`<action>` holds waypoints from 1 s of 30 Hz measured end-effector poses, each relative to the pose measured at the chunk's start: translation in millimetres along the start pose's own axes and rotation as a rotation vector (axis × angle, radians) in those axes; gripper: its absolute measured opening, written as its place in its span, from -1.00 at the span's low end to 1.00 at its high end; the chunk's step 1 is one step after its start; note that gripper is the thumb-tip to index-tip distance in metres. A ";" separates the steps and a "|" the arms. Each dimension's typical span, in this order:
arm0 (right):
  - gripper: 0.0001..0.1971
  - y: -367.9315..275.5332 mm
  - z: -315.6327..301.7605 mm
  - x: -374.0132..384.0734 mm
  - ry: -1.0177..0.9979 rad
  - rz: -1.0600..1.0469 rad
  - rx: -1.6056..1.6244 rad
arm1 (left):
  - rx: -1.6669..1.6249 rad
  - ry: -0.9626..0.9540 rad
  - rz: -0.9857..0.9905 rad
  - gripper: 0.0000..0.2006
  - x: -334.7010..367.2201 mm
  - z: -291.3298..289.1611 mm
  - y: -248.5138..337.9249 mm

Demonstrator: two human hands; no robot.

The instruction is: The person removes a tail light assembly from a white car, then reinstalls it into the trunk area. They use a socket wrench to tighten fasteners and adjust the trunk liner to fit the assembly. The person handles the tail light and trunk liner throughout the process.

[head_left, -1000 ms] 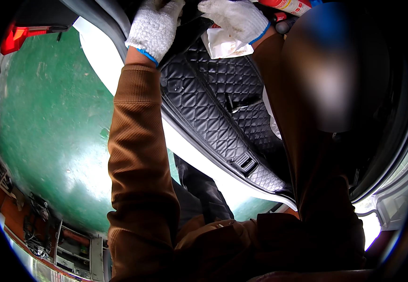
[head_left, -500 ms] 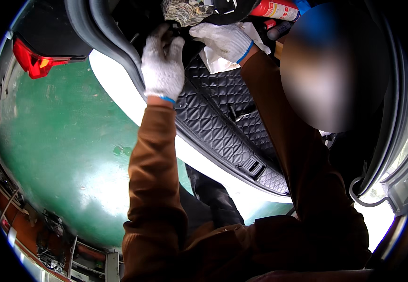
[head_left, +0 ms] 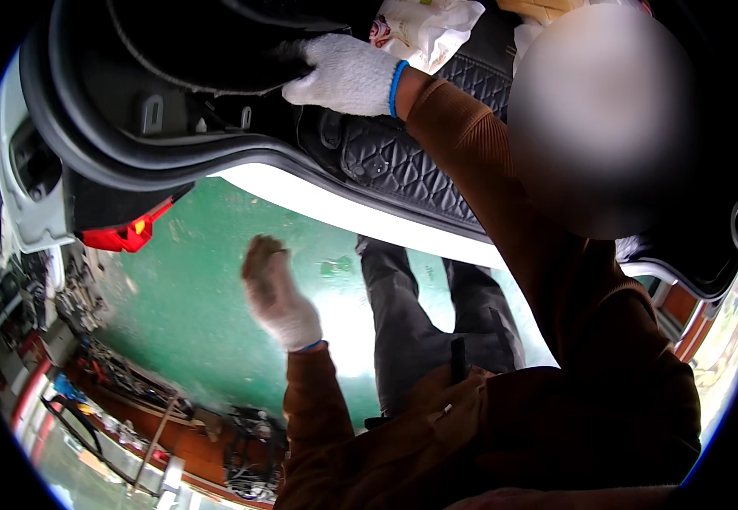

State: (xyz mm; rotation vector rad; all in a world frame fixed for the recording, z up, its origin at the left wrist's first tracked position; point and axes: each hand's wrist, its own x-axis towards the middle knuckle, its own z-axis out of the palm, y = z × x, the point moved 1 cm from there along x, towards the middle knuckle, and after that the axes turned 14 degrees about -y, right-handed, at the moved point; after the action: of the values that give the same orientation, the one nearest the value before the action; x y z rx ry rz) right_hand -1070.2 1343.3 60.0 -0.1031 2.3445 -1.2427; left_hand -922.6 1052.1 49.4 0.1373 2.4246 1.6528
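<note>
My right hand [head_left: 348, 76], in a white knit glove with a blue cuff, grips the edge of a black trunk lining panel [head_left: 216, 51]. Its thumb lies on the near side, and its fingertips are lost in the dark. My left hand [head_left: 280, 293], gloved likewise, is raised over the green floor, outside the car. It looks soiled on the palm side and slightly blurred, with its fingers stretched and nothing visible in them. Beside my right hand lies a crumpled white bag [head_left: 428, 30] on the quilted black trunk mat [head_left: 411, 170].
A black rubber seal [head_left: 216, 153] and a white body sill [head_left: 326, 204] border the trunk opening. The red tail light [head_left: 127, 234] is at the left. Shelves with cables and parts [head_left: 254, 450] stand at the lower left. A blurred round patch hides the right side.
My left hand has left the trunk and come down and back over the floor. My right hand has shifted left onto the lining panel. The view has turned leftward.
</note>
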 end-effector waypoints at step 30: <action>-0.38 -0.5 58.3 -1.4 0.390 -0.128 0.216 | 0.549 -0.607 0.665 -0.41 271.2 -82.8 266.5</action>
State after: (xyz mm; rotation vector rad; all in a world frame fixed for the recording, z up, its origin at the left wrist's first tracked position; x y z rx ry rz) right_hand -1043.0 1299.1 33.4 0.0696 2.5353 -1.7011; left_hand -1215.2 1126.7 294.8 1.4169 2.3516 0.8320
